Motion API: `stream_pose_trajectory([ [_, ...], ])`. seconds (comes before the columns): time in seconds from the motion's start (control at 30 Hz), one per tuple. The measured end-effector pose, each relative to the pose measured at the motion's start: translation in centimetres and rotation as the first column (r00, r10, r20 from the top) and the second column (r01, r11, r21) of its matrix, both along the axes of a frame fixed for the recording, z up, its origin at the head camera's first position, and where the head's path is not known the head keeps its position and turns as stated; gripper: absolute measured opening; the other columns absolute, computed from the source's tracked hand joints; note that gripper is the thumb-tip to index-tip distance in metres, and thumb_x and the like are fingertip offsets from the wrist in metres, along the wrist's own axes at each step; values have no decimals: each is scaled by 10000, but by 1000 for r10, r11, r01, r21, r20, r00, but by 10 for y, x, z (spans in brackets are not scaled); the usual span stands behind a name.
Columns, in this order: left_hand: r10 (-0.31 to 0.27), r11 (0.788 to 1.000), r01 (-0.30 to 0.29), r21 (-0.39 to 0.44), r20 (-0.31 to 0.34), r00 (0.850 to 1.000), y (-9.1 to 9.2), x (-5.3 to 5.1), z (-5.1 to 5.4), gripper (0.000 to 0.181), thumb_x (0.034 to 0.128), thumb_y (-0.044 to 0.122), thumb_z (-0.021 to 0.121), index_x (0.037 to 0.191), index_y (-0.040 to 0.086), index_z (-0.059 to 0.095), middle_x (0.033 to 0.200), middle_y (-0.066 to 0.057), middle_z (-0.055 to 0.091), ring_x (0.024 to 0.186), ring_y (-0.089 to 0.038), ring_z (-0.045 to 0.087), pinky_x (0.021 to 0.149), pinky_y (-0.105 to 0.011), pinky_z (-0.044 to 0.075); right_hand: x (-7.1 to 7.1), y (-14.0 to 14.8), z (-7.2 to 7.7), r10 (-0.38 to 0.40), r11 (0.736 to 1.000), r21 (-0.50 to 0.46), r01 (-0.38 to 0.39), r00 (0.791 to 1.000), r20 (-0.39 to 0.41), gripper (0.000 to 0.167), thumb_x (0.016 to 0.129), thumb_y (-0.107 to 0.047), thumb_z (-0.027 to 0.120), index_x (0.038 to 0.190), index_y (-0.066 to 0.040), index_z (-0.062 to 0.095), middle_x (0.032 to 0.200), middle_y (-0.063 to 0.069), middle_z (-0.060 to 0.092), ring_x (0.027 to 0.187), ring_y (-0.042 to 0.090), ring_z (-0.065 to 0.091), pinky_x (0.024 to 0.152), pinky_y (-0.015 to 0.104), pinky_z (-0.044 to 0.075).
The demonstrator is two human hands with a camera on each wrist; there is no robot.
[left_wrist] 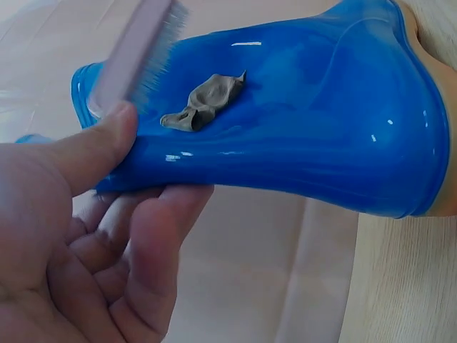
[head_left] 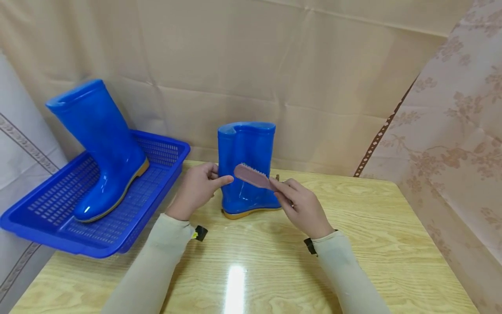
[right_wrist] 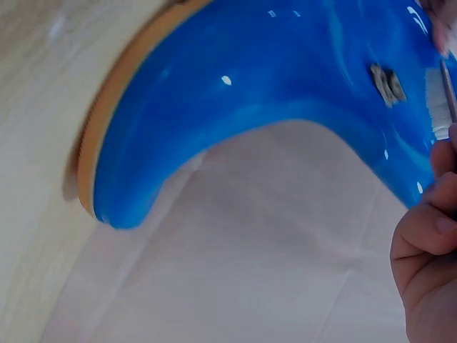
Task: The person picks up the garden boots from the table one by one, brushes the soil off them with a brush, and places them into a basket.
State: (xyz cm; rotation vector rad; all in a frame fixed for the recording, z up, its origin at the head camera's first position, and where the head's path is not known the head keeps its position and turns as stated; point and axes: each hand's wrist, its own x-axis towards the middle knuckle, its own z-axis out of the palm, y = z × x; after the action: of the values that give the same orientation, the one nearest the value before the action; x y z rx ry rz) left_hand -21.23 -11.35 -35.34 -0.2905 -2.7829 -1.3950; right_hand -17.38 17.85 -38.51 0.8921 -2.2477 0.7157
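A blue rain boot (head_left: 251, 148) with a tan sole stands upright on the table, toe to the right. My left hand (head_left: 198, 187) holds the back edge of its shaft, thumb stretched across the near side and fingers partly hidden behind it. My right hand (head_left: 303, 207) grips the handle of a pinkish brush (head_left: 252, 175), whose head is in front of the shaft. The bristles (left_wrist: 161, 61) face the boot in the left wrist view; contact cannot be told. A crumpled grey-brown patch (left_wrist: 207, 102) sits on the shaft near the bristles, hidden by the brush in the head view.
A blue plastic basket (head_left: 158, 192) stands on the left of the wood-grain table (head_left: 376, 244). Inside it a second blue boot (head_left: 106, 135) leans with its toe toward me. A beige cloth (head_left: 235, 56) hangs behind, and a flowered curtain (head_left: 462, 131) on the right.
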Motion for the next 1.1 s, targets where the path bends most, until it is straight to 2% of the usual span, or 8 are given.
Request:
stream_pose_trajectory([
  [0.1,-15,1000,15,-21,-24,1000,1,0,1,353,958,435,738,919,109,610,755,-39,541,648,-227,513,552,-328,388,1,-4,-2,-6,998,61,4,999,35,467,923,5,751,1376,-75,669,901,29,618,639,84,432,529,213,381],
  [0.23,-18,999,17,-30,-25,1000,2,1,2,348,970,439,719,941,109,610,777,-43,546,674,-228,516,567,-329,392,3,-4,-2,-80,995,66,72,989,126,424,964,-34,719,1381,-87,669,900,19,621,634,92,436,525,226,384],
  [0.37,0,1000,0,-29,-9,1000,2,0,2,350,979,448,703,1001,106,634,829,-60,599,712,-236,560,588,-330,437,6,0,4,-131,991,41,124,958,257,401,994,-60,689,1390,-119,668,909,-4,640,631,99,451,516,239,382],
  [0.5,13,1000,-13,-27,2,1000,1,-1,1,364,977,453,704,1039,98,650,863,-70,635,729,-239,587,599,-328,467,7,6,11,-140,990,48,132,922,361,397,1014,-85,668,1407,-142,656,872,-10,614,626,120,459,515,250,383],
  [0.7,18,1000,-18,-18,15,1000,1,-1,1,369,978,452,702,1069,99,649,879,-76,655,729,-244,608,606,-333,497,6,14,15,-148,989,80,125,888,434,398,1024,-106,658,1420,-152,646,835,-1,585,616,132,469,517,253,393],
  [0.97,26,999,-26,-22,19,999,0,-1,0,379,982,451,697,1092,92,649,910,-82,667,764,-253,616,628,-340,507,7,17,20,-162,985,129,115,874,458,403,1021,-112,662,1422,-142,642,858,-19,624,636,123,482,535,257,394],
  [1.03,23,1000,-23,-22,16,1000,-1,-1,0,383,983,452,695,1091,88,645,900,-81,664,749,-248,619,618,-337,505,7,17,21,-152,987,118,111,883,443,396,1015,-108,669,1409,-146,655,840,-28,615,621,114,472,529,255,384],
  [1.1,20,1000,-20,-22,8,1000,-2,-1,0,379,980,453,698,1079,92,643,880,-77,656,730,-245,615,605,-339,499,8,17,21,-133,991,80,109,905,404,389,1006,-96,676,1392,-145,669,808,-39,592,596,103,455,511,251,372],
])
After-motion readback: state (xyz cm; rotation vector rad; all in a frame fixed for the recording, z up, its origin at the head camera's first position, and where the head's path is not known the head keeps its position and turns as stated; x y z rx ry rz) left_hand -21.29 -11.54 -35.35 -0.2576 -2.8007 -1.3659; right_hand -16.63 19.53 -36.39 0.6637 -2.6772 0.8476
